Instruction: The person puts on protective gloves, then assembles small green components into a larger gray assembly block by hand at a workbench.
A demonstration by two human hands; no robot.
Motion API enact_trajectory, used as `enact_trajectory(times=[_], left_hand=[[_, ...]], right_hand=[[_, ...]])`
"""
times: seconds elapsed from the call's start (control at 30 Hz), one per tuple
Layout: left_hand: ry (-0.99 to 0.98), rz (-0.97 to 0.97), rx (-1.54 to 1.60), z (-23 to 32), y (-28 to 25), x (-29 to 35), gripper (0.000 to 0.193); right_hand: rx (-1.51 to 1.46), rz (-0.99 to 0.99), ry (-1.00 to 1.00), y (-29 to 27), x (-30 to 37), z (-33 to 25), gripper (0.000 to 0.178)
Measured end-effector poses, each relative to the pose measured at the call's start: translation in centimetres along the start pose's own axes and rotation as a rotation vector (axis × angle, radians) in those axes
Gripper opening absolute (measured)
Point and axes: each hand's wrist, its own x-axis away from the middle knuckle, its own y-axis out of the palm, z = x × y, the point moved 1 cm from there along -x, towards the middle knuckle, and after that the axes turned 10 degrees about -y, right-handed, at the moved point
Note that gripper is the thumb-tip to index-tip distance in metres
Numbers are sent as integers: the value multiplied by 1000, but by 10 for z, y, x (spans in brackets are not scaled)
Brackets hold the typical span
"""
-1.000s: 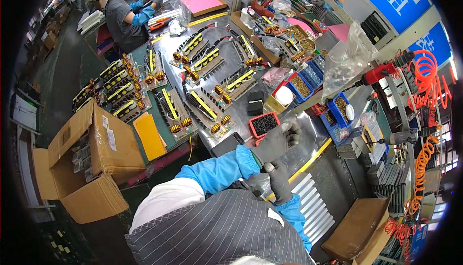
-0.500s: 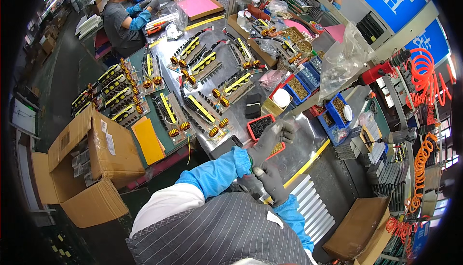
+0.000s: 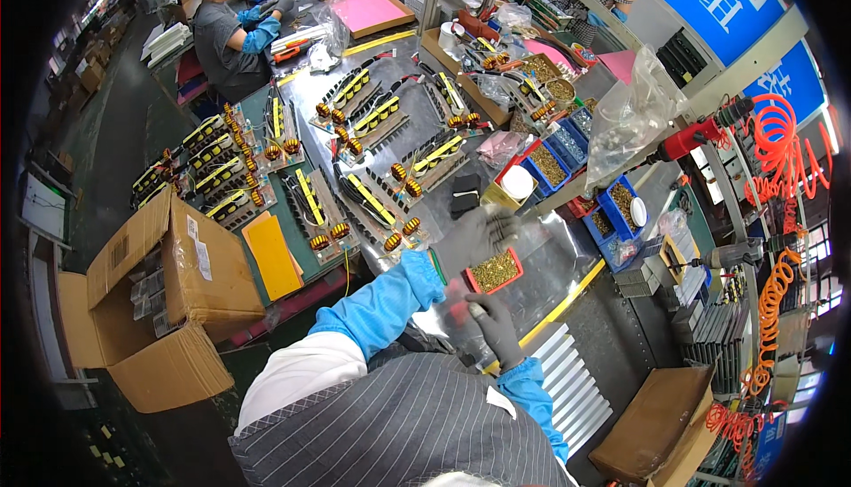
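My left hand (image 3: 472,241), in a grey glove, is over the spot where the red tray of small black parts stood, hiding it. Its fingers are smeared by motion, so I cannot tell what they hold. Just beside that hand lies a red tray of brass-coloured screws (image 3: 495,272). Closer to my body, my right hand (image 3: 498,329), also gloved, is closed with its fingers curled. A blurred reddish patch (image 3: 457,311) shows beside its thumb; what it holds I cannot make out. Circuit boards with copper coils and yellow strips (image 3: 368,201) lie left of my hands.
An open cardboard box (image 3: 208,265) stands at the left near yellow sheets (image 3: 273,257). Blue bins of hardware (image 3: 550,163) and a white-lidded tub (image 3: 517,183) sit beyond my hands. A red power driver (image 3: 696,139) hangs right; metal strips (image 3: 567,389) lie near my right forearm. Co-workers sit across.
My left hand has moved left and away from me, off the brass screws and over the black parts. The hands have drawn apart; the right has stayed nearly in place.
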Motion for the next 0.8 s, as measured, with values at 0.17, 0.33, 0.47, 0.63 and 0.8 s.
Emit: enact_trajectory(times=[0.17, 0.33, 0.47, 0.63, 0.8], left_hand=[[-31, 69, 94, 4, -14, 12, 30], [-105, 125, 102, -35, -48, 7, 26], [-195, 53, 22, -70, -69, -3, 24], [-344, 247, -201, -111, -48, 12, 19], [-385, 212, -565, -112, -50, 22, 21]], right_hand=[[556, 274, 77, -54, 55, 69, 36], [1009, 451, 251, -82, 108, 81, 43], [1048, 529, 362, -80, 133, 111, 53], [941, 541, 366, -80, 140, 113, 54], [957, 517, 421, -87, 130, 110, 54]])
